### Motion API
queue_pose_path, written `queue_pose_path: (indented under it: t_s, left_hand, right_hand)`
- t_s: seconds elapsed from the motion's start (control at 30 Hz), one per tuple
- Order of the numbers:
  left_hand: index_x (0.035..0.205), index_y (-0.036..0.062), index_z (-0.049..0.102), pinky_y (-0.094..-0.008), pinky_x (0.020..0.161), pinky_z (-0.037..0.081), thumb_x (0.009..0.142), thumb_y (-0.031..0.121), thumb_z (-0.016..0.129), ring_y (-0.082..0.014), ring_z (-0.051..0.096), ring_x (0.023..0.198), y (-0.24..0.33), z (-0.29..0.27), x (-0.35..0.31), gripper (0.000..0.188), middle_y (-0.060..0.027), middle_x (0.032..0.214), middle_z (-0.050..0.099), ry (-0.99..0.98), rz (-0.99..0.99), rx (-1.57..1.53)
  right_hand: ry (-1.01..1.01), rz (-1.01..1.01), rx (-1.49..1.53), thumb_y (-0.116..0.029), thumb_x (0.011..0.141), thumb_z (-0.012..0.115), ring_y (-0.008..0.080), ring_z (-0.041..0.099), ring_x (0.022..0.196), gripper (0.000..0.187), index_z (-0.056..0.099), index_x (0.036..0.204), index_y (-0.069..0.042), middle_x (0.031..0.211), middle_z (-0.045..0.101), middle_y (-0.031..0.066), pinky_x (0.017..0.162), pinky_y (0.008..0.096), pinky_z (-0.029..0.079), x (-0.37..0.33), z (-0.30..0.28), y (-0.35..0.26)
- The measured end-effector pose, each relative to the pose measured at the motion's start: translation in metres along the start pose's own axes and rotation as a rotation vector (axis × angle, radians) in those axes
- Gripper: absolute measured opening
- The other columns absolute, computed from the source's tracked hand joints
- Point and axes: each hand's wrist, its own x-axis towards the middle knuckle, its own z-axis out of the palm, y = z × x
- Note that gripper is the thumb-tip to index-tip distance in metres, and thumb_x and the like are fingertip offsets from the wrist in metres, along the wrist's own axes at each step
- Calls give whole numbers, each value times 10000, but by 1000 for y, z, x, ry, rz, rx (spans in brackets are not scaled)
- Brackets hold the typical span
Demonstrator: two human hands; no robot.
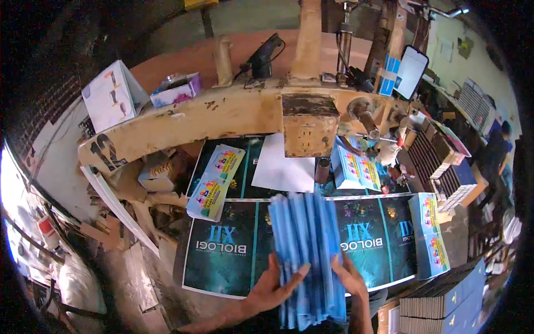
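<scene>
Both of my hands hold a thick bundle of blue booklets [311, 245], standing on edge and fanned into several sections. My left hand [276, 286] is wrapped round its left side, with the thumb over the near face. On the opposite side my right hand [350, 276] presses in, thumb against the bundle. Beneath lie dark teal printed cover sheets [222, 264]. A strip-shaped stack of colourful leaflets [216, 183] rests left of the bundle; another leaflet stack [357, 170] sits beyond it to the right, and a third leaflet pile [429, 236] at the right edge.
A worn cream machine frame [200, 117] with a metal box [308, 125] spans the far side, above a white sheet [283, 170]. A phone [411, 72] stands upright there, a desk calendar [114, 92] far left. Book stacks [442, 303] rise at right; another person [495, 156] is beyond.
</scene>
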Motion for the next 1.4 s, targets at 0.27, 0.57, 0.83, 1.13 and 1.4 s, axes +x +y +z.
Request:
queue_pose_path:
  t_s: [0.27,0.57,0.83,1.13,1.4]
  left_hand:
    - [1478,-151,82,-436,898,569,893,524,725,-429,698,998,32,7,38,1101,-346,1213,611,78,-95,82]
    - [1571,-44,24,-467,842,556,977,375,656,-398,705,955,31,4,44,964,-276,1122,677,-58,93,148]
    - [1593,-7,-64,-450,1195,273,1015,329,564,-420,315,1459,6,21,58,917,-325,1611,184,-18,51,38]
    - [1562,-49,241,-430,1189,297,1028,511,498,-451,301,1464,46,-12,55,816,-323,1581,284,-251,-136,368]
    - [1593,5,-92,-446,1199,267,981,288,637,-404,304,1468,30,-6,95,993,-307,1625,161,-291,239,173]
  right_hand:
    - [198,-31,350,-464,961,619,251,549,1286,690,507,1440,20,1418,565,181,1095,388,406,-9,-28,13]
    - [276,-76,-593,-659,883,630,500,529,1279,1183,12,1559,89,1402,456,416,1041,466,468,-49,-15,-44]
    - [246,-112,-645,-816,820,556,588,534,1199,1297,-16,1562,81,1394,372,491,1037,506,478,-59,-20,-47]
    - [311,-277,-689,-832,804,562,546,572,1137,1302,83,1539,130,1305,465,435,944,489,529,-55,-11,-34]
    - [400,-230,-845,-892,644,658,527,522,1221,1477,38,1564,82,1309,476,398,967,554,495,-53,11,-47]
